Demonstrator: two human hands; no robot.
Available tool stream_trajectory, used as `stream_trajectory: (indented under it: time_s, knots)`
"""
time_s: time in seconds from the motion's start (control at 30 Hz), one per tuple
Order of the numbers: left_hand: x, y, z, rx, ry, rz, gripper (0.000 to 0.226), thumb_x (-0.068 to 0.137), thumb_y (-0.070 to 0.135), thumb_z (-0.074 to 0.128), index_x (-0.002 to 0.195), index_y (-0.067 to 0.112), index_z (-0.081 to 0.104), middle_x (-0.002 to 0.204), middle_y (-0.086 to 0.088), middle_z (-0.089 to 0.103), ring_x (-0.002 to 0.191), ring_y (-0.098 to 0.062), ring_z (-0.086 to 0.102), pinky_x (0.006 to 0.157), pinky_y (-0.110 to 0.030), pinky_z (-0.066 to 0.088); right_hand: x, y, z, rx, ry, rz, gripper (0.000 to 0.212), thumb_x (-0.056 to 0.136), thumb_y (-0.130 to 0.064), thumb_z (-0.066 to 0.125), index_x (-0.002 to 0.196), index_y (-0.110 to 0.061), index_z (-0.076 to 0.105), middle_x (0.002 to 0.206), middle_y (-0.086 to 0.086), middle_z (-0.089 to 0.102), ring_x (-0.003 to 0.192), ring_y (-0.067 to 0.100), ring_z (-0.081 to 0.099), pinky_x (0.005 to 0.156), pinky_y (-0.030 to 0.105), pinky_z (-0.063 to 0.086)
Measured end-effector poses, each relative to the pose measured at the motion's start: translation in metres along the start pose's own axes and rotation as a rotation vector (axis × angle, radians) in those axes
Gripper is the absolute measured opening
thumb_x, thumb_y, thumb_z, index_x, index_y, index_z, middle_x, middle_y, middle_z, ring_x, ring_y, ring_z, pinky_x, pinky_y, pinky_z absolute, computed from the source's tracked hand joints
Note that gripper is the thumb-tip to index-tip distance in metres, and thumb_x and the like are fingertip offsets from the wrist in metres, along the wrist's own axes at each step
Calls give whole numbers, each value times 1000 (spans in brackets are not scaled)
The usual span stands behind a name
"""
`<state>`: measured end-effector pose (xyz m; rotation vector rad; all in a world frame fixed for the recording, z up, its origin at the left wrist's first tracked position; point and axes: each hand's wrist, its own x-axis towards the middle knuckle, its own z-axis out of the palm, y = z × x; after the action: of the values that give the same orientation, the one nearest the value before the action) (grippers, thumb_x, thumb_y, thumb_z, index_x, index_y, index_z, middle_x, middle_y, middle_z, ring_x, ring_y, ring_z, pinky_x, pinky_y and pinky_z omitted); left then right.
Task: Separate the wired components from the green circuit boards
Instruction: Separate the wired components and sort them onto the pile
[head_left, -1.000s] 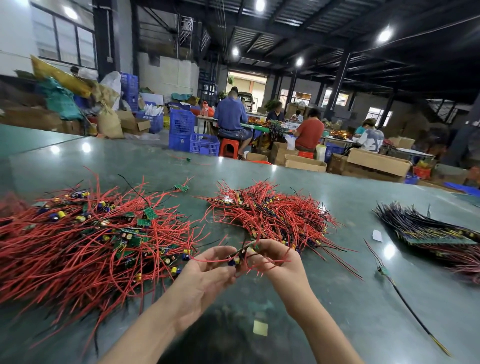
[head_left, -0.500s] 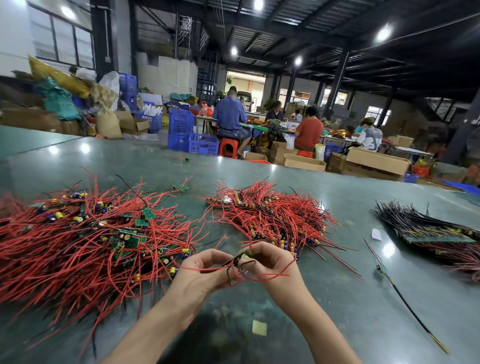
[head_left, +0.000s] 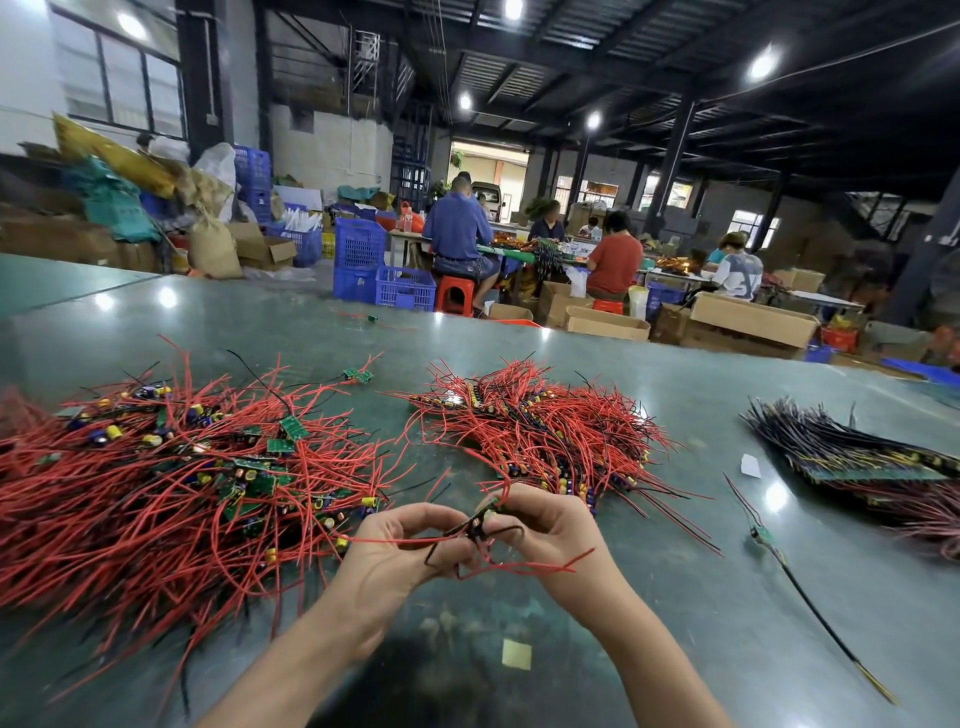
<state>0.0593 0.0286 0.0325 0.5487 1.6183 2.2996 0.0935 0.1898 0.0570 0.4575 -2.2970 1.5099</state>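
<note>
One head-worn wide-angle camera is looking forward and down across the green table (head_left: 675, 395), sitting close above its near edge. The table is filling the lower half of the view; beyond its far edge, the workshop hall is stretching away. Straight lines near the borders are bowing from the lens.

Free room and obstacles. Left of the hands (head_left: 467, 540), the large red wire pile (head_left: 156, 483) blocks passage; ahead, a second pile (head_left: 540, 426). Bare table (head_left: 675, 597) opens rightward, up to a lone black-wired board (head_left: 761, 535) and, beyond it, the dark bundle (head_left: 852, 452).
</note>
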Motion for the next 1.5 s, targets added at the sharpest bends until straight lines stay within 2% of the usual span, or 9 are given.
stream_trajectory:
  time_s: [0.23, 0.43, 0.57, 0.73, 0.87, 0.97, 1.1, 1.37, 1.5]
  knots:
    - [0, -1, -3, 20, -25, 22, 17, 55, 3, 82, 69, 9, 74, 66, -17, 69, 57, -16, 62, 57, -19, 51, -1, 4, -2, 82, -25, 115, 24, 86, 8, 56, 78, -13, 67, 63, -15, 63, 64, -6, 54, 64, 11, 41]
    - [1, -3, 2, -39, 8, 55, 23, 55, 11, 74, 77, 8, 69, 70, -4, 70, 60, -10, 65, 58, -16, 51, 5, 14, -4, 226, 259, 162, 26, 87, 2, 57, 74, -17, 70, 69, -11, 67, 67, -2, 56, 64, 12, 45]
    - [1, -14, 3, 220, 83, 58, 20, 69, 6, 77, 87, 15, 73, 76, 1, 74, 65, -4, 66, 59, -11, 48, 6, 20, -23, 383, 441, 205, 20, 88, -2, 57, 79, -13, 70, 68, -8, 67, 62, 0, 54, 59, 12, 45]
    - [0, -33, 5, 676, -36, 170, 76, 79, -21, 48, 117, 45, 49, 128, 18, 52, 119, 10, 46, 108, -18, 35, 4, 18, -10, 300, 324, 271, 19, 84, 1, 62, 93, -14, 70, 70, -8, 69, 65, 0, 61, 63, 10, 46]
    - [3, -31, 4, 830, -57, 224, 88, 77, -21, 36, 121, 56, 40, 138, 26, 36, 130, 12, 28, 106, -1, 15, 0, 12, -7, 221, 230, 257, 20, 85, -5, 63, 102, -12, 71, 76, -4, 72, 75, 6, 64, 73, 16, 50]
    - [5, -27, 6, 325, 69, 126, 34, 90, 6, 57, 113, 30, 61, 110, 9, 70, 108, -9, 63, 97, -22, 46, -1, 7, 1, 155, 160, 218, 19, 86, -3, 62, 98, -12, 73, 85, 1, 72, 79, 5, 65, 78, 20, 52]
    - [6, -19, 4, -268, -128, -156, 27, 78, 17, 63, 101, 5, 70, 97, -17, 71, 83, -27, 70, 69, -30, 57, -2, 8, 10, -140, 138, 51, 18, 80, -5, 71, 83, -21, 77, 85, 2, 67, 83, 6, 61, 74, 23, 48]
    - [6, -22, 6, -203, -6, -148, 18, 61, 4, 69, 77, 5, 76, 76, -14, 71, 63, -18, 68, 61, -23, 57, -4, 13, 9, -522, 228, -229, 8, 78, -13, 68, 85, -12, 71, 87, -5, 64, 86, 4, 54, 77, 11, 40]
    - [5, -19, 2, -188, -25, -136, 24, 60, -3, 69, 85, -1, 71, 78, -19, 70, 67, -23, 68, 61, -26, 56, -4, 11, 17, -258, 297, -33, 24, 78, -2, 68, 73, -25, 66, 69, -16, 63, 68, -4, 53, 64, 7, 38]
